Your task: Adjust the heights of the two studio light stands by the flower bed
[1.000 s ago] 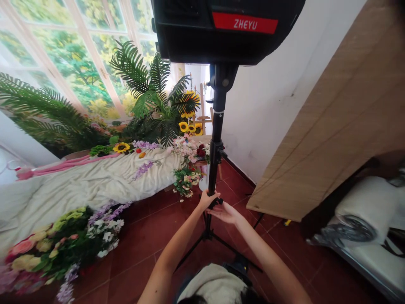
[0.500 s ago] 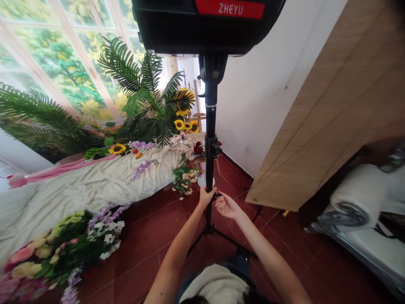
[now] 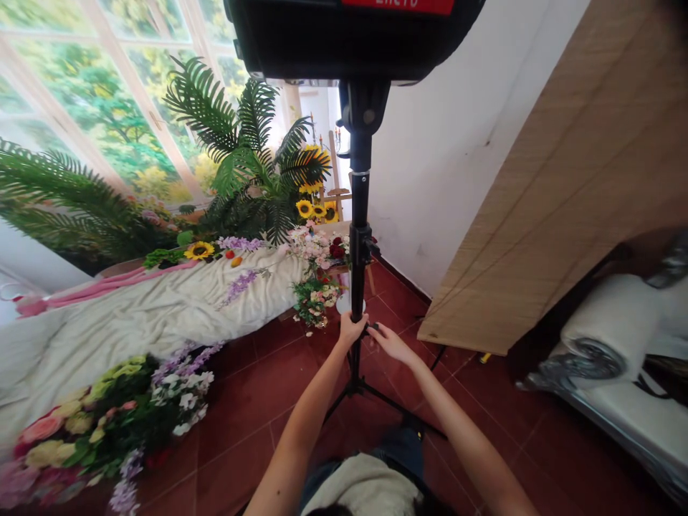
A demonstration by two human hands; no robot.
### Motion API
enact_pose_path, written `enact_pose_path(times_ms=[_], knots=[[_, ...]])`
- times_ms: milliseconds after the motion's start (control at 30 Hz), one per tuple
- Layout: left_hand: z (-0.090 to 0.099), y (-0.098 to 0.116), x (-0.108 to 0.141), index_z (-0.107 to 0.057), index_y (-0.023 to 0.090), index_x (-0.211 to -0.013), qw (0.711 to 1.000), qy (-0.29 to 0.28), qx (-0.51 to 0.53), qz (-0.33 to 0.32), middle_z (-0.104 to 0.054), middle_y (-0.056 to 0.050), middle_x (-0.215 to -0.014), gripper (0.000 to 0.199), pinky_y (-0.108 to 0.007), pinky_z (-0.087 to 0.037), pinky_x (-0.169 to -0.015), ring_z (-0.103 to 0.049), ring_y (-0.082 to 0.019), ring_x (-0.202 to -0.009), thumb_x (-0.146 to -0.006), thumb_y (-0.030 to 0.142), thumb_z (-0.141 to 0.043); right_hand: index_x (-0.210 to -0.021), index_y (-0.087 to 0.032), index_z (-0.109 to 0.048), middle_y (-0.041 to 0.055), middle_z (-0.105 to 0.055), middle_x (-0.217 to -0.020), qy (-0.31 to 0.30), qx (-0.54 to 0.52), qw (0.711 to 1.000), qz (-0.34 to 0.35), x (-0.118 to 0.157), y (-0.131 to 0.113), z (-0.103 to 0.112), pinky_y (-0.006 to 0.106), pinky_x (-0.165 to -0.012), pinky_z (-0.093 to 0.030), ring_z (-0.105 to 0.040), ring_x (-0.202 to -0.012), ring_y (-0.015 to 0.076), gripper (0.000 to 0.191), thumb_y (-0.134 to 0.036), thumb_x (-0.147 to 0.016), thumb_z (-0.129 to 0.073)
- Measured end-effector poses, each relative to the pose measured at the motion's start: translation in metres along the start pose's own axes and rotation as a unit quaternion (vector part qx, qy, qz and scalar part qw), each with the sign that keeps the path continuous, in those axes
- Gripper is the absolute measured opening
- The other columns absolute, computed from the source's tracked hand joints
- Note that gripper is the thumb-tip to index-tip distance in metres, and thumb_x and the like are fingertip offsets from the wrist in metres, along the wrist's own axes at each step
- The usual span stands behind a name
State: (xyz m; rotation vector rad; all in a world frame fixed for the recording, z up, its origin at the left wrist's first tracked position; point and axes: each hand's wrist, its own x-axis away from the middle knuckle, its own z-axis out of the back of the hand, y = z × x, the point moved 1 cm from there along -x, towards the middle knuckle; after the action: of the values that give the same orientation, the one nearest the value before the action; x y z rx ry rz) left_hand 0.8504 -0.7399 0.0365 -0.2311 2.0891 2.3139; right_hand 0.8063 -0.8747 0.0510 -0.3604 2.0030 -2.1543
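Note:
A black light stand (image 3: 357,279) rises upright in front of me on spread tripod legs. At its top sits a big black studio light (image 3: 360,43) with a red label, cut off by the upper edge. My left hand (image 3: 353,328) is wrapped round the stand's pole, low down. Just to its right, my right hand (image 3: 390,342) pinches a small black locking knob (image 3: 372,327) on the pole's side. Higher up, a second collar with its own knob (image 3: 370,249) shows on the pole, untouched.
To the left, a bed or bench draped in cream cloth (image 3: 161,308) carries flowers and fruit; a large bouquet (image 3: 123,408) lies at its front. Palm leaves (image 3: 252,158) stand behind. On the right are a bamboo blind (image 3: 516,201) and a white sofa (image 3: 618,351). Red floor tiles (image 3: 241,408) lie below.
My right hand's fingers have turned and shifted about the knob. My left hand stays on the pole. The light sits slightly higher in the view.

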Motion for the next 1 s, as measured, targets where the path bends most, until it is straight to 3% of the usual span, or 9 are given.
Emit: enact_pose_path(times_ms=[100,200,300,433,533,633,733,867,1000], knots=[[0.000,-0.001,-0.001,-0.059,0.017,-0.060,1.000,0.013,0.005,-0.011,-0.061,-0.004,-0.060,0.026,-0.028,-0.046,-0.055,-0.058,-0.016,-0.056,-0.063,0.041,-0.067,-0.079,-0.022,-0.059,0.0026,-0.061,-0.079,0.068,0.142,0.983,0.092,0.006,-0.006,0.009,0.028,-0.070,-0.038,-0.052,-0.073,0.0176,0.024,-0.045,-0.075,-0.064],[0.000,-0.001,-0.002,-0.059,0.016,-0.060,1.000,0.017,0.004,-0.012,-0.061,-0.004,-0.060,0.028,-0.029,-0.046,-0.055,-0.057,-0.016,-0.055,-0.063,0.043,-0.067,-0.079,-0.024,-0.060,0.0031,-0.061,-0.080,0.104,0.191,0.970,0.109,0.010,-0.007,0.011,0.029,-0.074,-0.039,-0.053,-0.075,0.0191,0.024,-0.047,-0.075,-0.064],[0.000,0.001,-0.001,-0.058,0.016,-0.057,1.000,0.007,0.000,-0.007,-0.060,-0.004,-0.058,0.030,-0.028,-0.047,-0.055,-0.057,-0.016,-0.054,-0.065,0.044,-0.066,-0.073,-0.022,-0.061,0.0035,-0.063,-0.072,0.092,0.154,0.982,0.058,0.010,-0.001,0.007,0.028,-0.070,-0.042,-0.055,-0.067,0.0176,0.036,-0.057,-0.079,-0.054],[0.000,0.007,0.001,-0.058,0.014,-0.056,1.000,0.024,-0.005,0.007,-0.059,-0.003,-0.054,0.033,-0.025,-0.045,-0.051,-0.056,-0.014,-0.050,-0.061,0.045,-0.068,-0.066,-0.014,-0.062,0.0079,-0.065,-0.063,0.027,-0.016,0.994,-0.100,-0.001,0.014,-0.005,0.026,-0.056,-0.046,-0.057,-0.053,0.0148,0.067,-0.068,-0.083,-0.026],[0.000,0.010,0.001,-0.057,0.013,-0.055,1.000,0.025,0.002,0.005,-0.057,-0.002,-0.051,0.033,-0.023,-0.043,-0.048,-0.055,-0.013,-0.048,-0.060,0.044,-0.069,-0.067,-0.012,-0.062,0.0086,-0.065,-0.063,0.037,-0.091,0.987,-0.126,-0.010,0.021,-0.008,0.024,-0.050,-0.046,-0.056,-0.048,0.0126,0.062,-0.067,-0.080,-0.038],[-0.001,0.010,0.001,-0.057,0.014,-0.053,1.000,0.023,0.002,-0.003,-0.058,-0.003,-0.051,0.032,-0.022,-0.043,-0.048,-0.054,-0.012,-0.048,-0.061,0.043,-0.069,-0.072,-0.014,-0.062,0.0075,-0.066,-0.066,0.058,-0.090,0.990,-0.090,-0.011,0.020,-0.006,0.024,-0.050,-0.046,-0.057,-0.051,0.0129,0.047,-0.059,-0.077,-0.049],[-0.001,0.008,0.001,-0.058,0.014,-0.054,1.000,0.012,0.011,-0.009,-0.059,-0.003,-0.053,0.030,-0.023,-0.044,-0.049,-0.054,-0.012,-0.049,-0.063,0.041,-0.068,-0.078,-0.016,-0.060,0.0043,-0.064,-0.068,0.100,-0.007,0.995,-0.015,-0.003,0.010,-0.002,0.026,-0.054,-0.047,-0.057,-0.056,0.0140,0.030,-0.045,-0.072,-0.059],[-0.002,0.005,0.002,-0.057,0.014,-0.056,0.999,0.008,0.030,-0.009,-0.058,-0.003,-0.051,0.030,-0.023,-0.045,-0.047,-0.054,-0.013,-0.047,-0.065,0.041,-0.067,-0.082,-0.017,-0.060,0.0062,-0.060,-0.089,0.214,0.170,0.950,0.149,0.017,-0.007,0.003,0.030,-0.066,-0.049,-0.057,-0.068,0.0149,0.013,-0.027,-0.074,-0.056],[-0.002,0.008,0.003,-0.056,0.014,-0.055,0.999,-0.001,0.029,-0.019,-0.058,-0.003,-0.051,0.031,-0.023,-0.044,-0.046,-0.054,-0.012,-0.046,-0.066,0.041,-0.066,-0.069,-0.019,-0.059,0.0088,-0.053,-0.106,0.199,0.222,0.921,0.252,0.029,-0.029,0.001,0.036,-0.084,-0.048,-0.057,-0.091,0.0196,0.007,-0.018,-0.074,-0.054]])
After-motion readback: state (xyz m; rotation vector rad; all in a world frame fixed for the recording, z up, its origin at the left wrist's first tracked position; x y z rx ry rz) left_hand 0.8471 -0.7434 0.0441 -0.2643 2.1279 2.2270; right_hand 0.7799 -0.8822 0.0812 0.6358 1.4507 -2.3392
